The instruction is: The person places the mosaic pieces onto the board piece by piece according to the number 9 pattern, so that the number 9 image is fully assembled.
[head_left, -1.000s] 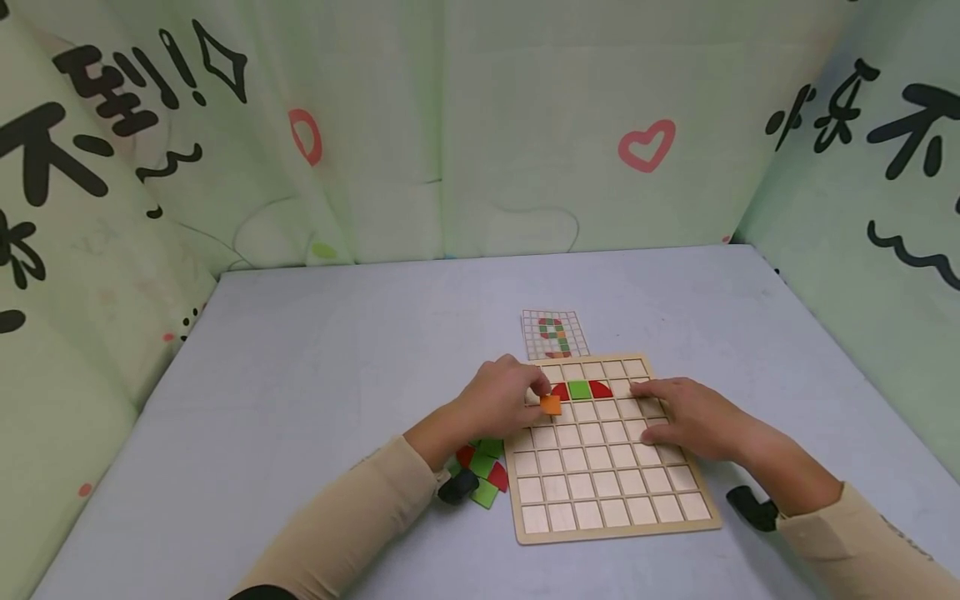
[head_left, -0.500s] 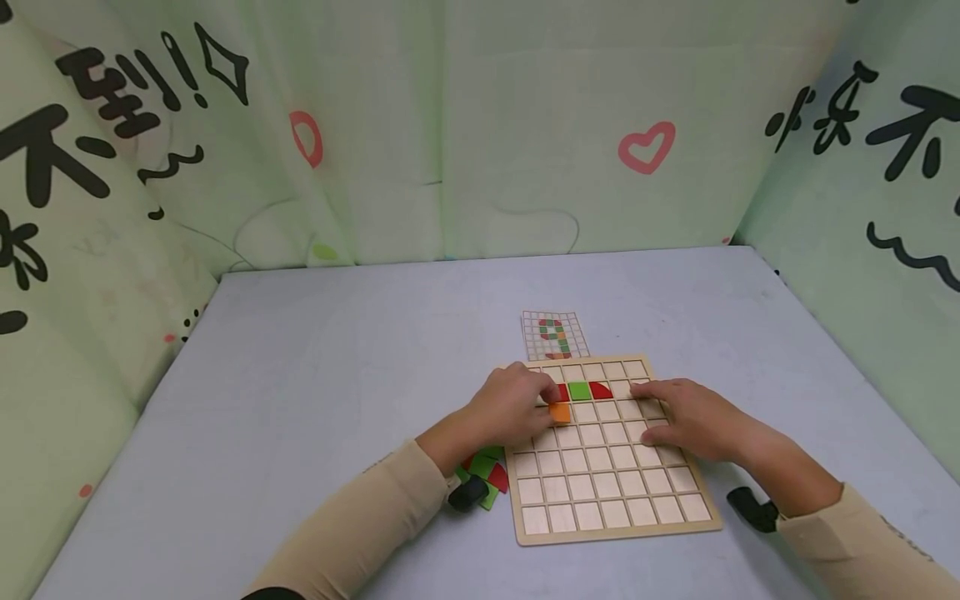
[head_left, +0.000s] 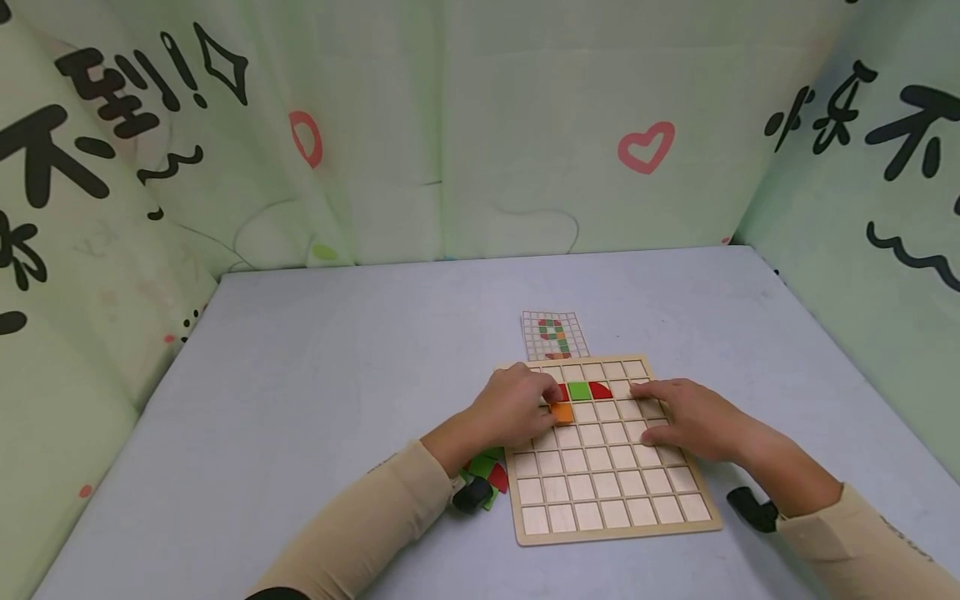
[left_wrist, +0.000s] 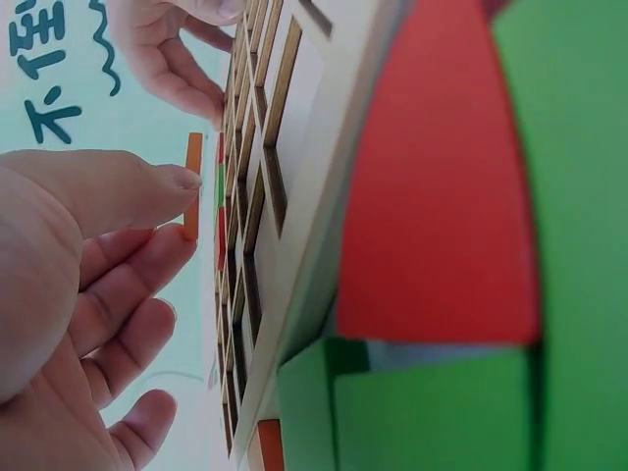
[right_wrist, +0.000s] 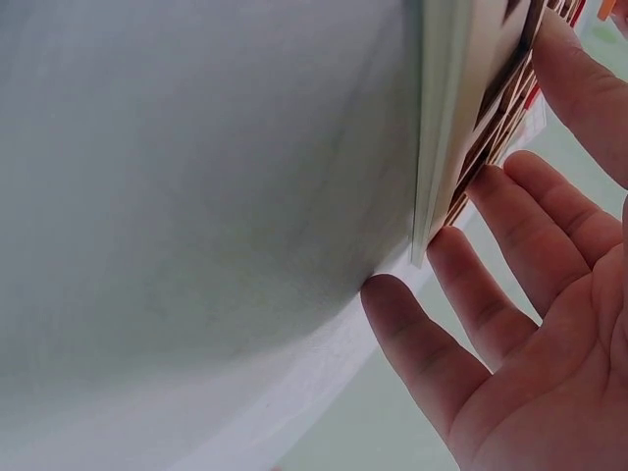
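Note:
My left hand [head_left: 512,408] pinches an orange square tile [head_left: 562,413] between thumb and fingers, close over the wooden grid board [head_left: 618,534]. In the left wrist view the tile [left_wrist: 194,147] shows edge-on, standing off the grid. A row above it in the grid lie a red curved tile [head_left: 564,392], partly covered by my fingers, a green square tile [head_left: 579,391] and a second red curved tile [head_left: 601,390]. My right hand [head_left: 693,414] rests with spread fingers on the board's right side. Its fingertips touch the board's edge and cells in the right wrist view.
Loose red and green tiles [head_left: 498,477] lie in a pile left of the board, partly hidden by my left wrist's black camera [head_left: 472,495]. A printed pattern card [head_left: 579,333] lies behind the board. Curtains [head_left: 480,125] with black lettering enclose the table [head_left: 360,350].
My left hand has moved a little right and toward me with the orange tile, which now overlaps the cell below the left red tile. The right hand has stayed still.

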`<control>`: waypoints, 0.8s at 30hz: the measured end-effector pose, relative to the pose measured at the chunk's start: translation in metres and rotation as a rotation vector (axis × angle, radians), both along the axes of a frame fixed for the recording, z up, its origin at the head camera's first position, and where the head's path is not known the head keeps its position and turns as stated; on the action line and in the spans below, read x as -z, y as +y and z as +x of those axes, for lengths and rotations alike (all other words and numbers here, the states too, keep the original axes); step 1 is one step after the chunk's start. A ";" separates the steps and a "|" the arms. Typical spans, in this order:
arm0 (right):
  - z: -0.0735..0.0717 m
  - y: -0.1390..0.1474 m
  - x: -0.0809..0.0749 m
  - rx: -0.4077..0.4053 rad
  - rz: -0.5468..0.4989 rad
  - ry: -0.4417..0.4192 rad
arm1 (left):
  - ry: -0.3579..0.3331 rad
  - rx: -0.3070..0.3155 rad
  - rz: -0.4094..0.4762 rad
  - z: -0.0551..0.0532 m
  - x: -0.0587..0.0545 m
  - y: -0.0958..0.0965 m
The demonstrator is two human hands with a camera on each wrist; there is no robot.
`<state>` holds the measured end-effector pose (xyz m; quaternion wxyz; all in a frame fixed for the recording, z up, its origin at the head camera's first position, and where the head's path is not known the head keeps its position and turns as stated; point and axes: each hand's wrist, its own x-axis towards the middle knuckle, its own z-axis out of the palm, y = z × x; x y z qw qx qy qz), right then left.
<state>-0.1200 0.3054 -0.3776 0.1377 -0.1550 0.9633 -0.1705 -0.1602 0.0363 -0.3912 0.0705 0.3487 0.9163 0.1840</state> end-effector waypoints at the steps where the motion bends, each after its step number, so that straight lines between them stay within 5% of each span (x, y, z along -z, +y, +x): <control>1: 0.000 0.000 0.000 0.000 0.001 0.001 | 0.002 0.000 0.000 0.000 0.000 0.000; 24: -0.001 0.002 0.001 -0.014 -0.009 0.006 | 0.008 -0.034 -0.032 0.000 0.005 0.005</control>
